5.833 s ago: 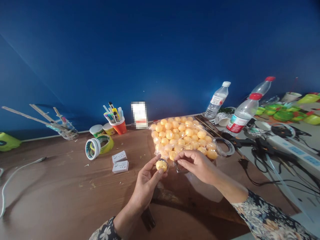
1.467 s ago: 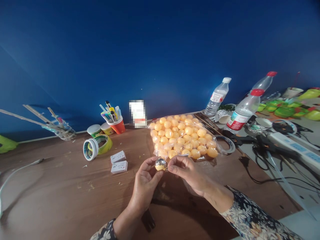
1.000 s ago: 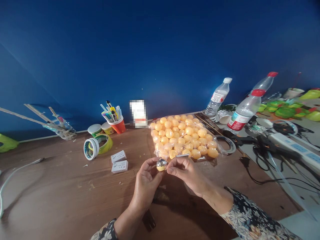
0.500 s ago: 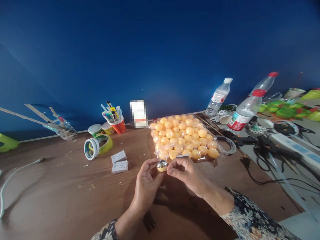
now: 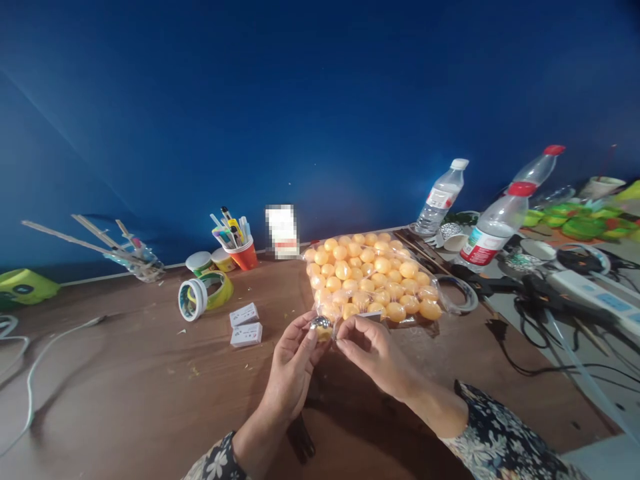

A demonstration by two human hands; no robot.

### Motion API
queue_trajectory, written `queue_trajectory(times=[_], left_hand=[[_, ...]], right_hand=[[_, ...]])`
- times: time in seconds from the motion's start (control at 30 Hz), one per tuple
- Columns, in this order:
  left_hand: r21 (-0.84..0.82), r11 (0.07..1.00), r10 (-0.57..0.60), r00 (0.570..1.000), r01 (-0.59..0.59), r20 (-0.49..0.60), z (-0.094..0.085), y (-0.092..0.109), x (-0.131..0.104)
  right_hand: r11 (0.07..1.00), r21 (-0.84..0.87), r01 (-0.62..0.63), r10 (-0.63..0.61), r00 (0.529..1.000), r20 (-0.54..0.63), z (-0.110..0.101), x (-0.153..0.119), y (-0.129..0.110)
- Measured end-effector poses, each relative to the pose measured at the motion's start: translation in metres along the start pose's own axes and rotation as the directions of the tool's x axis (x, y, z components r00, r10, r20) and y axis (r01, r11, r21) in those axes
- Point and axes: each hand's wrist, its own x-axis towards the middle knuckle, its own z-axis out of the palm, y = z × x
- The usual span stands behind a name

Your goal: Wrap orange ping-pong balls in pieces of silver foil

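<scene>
My left hand (image 5: 290,367) grips a small shiny silver ball (image 5: 321,325) between thumb and fingers. Its upper side mirrors the light and its lower side looks yellowish. Just to the right, my right hand (image 5: 383,353) has its thumb and forefinger pinched together close to the ball. What the right fingers hold, if anything, is too small to make out. Behind both hands lies a clear plastic bag (image 5: 370,272) full of orange balls. A thin grey edge (image 5: 371,315) of some flat thing shows between the bag and my right hand.
Two small white boxes (image 5: 246,335) and tape rolls (image 5: 193,299) lie left on the brown table (image 5: 150,400). Behind them stands an orange cup of pens (image 5: 243,253). Plastic bottles (image 5: 487,230), a power strip (image 5: 600,297) and black cables (image 5: 520,360) crowd the right.
My left thumb has moved up against the ball, and the ball has turned slightly in the fingers. The right hand stays beside it. The whole view has shifted a little.
</scene>
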Motion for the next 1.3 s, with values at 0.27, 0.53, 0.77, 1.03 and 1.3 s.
queue_trajectory(times=[0.27, 0.53, 0.77, 1.03, 1.3], left_hand=[[-0.074, 0.996, -0.050, 0.999, 0.051, 0.014, 0.007, 0.013, -0.006], [-0.185, 0.981, -0.059, 0.998, 0.054, -0.019, 0.016, 0.015, -0.012], [-0.272, 0.957, -0.118, 0.991, 0.096, -0.064, 0.028, 0.019, -0.026], [-0.314, 0.939, -0.177, 0.981, 0.142, -0.085, 0.032, 0.021, -0.024], [-0.252, 0.961, -0.150, 0.982, 0.117, -0.117, 0.028, 0.025, -0.026]], right_hand=[[0.972, 0.234, -0.025, 0.042, 0.997, -0.069, 0.002, 0.005, -0.005], [0.958, 0.283, -0.047, 0.100, 0.979, -0.176, 0.001, 0.007, -0.003], [0.962, 0.272, -0.015, 0.067, 0.980, -0.185, -0.001, 0.008, 0.008], [0.979, 0.195, 0.050, -0.005, 0.974, -0.226, -0.001, 0.008, 0.013], [0.984, 0.161, 0.073, -0.034, 0.973, -0.228, -0.002, 0.010, 0.015]])
